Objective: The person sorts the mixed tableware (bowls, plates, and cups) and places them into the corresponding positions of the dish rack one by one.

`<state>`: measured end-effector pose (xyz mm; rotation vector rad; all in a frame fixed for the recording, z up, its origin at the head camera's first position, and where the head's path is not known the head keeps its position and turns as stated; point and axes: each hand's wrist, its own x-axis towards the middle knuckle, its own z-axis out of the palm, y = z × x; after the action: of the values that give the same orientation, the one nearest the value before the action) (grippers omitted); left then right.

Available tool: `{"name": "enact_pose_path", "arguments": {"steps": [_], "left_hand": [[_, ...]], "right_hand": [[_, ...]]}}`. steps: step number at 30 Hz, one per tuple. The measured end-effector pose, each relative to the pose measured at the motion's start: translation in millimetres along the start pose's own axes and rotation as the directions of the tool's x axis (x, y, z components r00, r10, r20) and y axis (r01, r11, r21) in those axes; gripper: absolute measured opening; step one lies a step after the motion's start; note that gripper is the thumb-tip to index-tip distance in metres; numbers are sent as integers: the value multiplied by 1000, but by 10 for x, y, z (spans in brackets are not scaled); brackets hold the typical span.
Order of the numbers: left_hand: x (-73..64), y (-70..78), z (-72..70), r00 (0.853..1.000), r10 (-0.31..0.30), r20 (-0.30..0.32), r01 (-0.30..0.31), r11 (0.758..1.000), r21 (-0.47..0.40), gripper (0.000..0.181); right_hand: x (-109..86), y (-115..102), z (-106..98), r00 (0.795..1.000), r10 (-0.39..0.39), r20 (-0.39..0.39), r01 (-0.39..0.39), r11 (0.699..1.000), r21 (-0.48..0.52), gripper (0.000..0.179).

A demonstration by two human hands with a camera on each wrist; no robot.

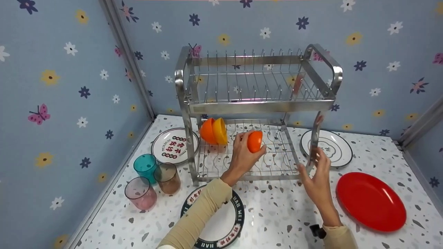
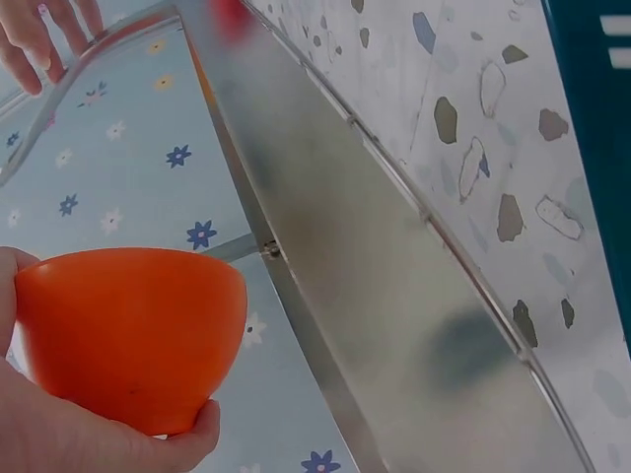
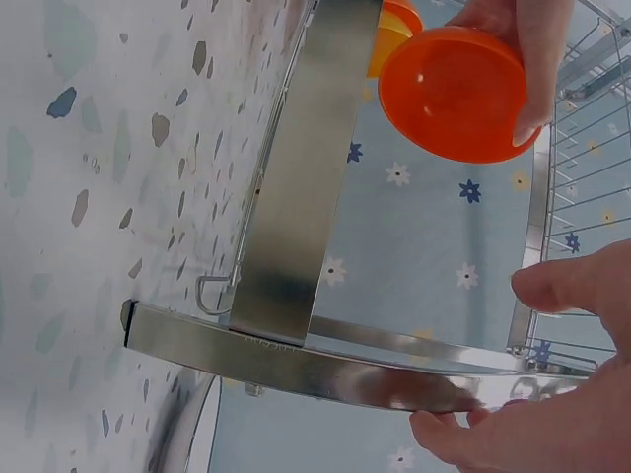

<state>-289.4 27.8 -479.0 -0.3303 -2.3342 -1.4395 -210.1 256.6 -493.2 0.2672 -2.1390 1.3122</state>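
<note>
My left hand (image 1: pixel 243 156) grips a small orange bowl (image 1: pixel 255 141) by its sides, thumb at its base, inside the lower tier of a metal dish rack (image 1: pixel 259 106). The bowl is tipped on its side, and its hollow faces the right wrist view. To its left on that tier, another orange bowl (image 1: pixel 207 132) and a yellow bowl (image 1: pixel 220 132) lean nested on their sides. At the rack's right front post (image 1: pixel 315 133), my right hand (image 1: pixel 319 181) has its fingers touching the metal; its thumb (image 3: pixel 552 286) stands apart from the post.
Left of the rack are a teal cup (image 1: pixel 145 167), a brown cup (image 1: pixel 168 180), a pink cup (image 1: pixel 141 194) and a printed plate (image 1: pixel 174 145). A black-rimmed plate (image 1: pixel 238 207) lies in front. To the right are a white plate (image 1: pixel 341 148) and a red plate (image 1: pixel 370 202).
</note>
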Motion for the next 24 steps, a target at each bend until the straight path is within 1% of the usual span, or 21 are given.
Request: {"name": "enact_pose_path", "arguments": {"steps": [3,7,11,15,20,24], "left_hand": [[28,-43,-3,1000,-11,2,11,1000,16,62],[70,-95,-7,1000,-19,-11,19,999,49,61],[102,-124,-4,999,-2,-34,5,997,78,61],[118,-135,11,999,15,-51,-11,996,85,61],[129,-140,7,998,1,-56,3,996,84,61],[139,-148,5,998,-3,-64,9,996,88,61]], "right_hand": [[20,17,-6,1000,13,6,-13,1000,8,72],[52,45,-3,1000,21,19,-21,999,29,70],[86,89,-20,999,38,29,-39,997,64,61],[105,148,-51,994,99,45,-102,991,81,49],[127,197,-45,980,189,66,-193,980,57,37],[135,162,-22,972,228,59,-231,972,43,30]]}}
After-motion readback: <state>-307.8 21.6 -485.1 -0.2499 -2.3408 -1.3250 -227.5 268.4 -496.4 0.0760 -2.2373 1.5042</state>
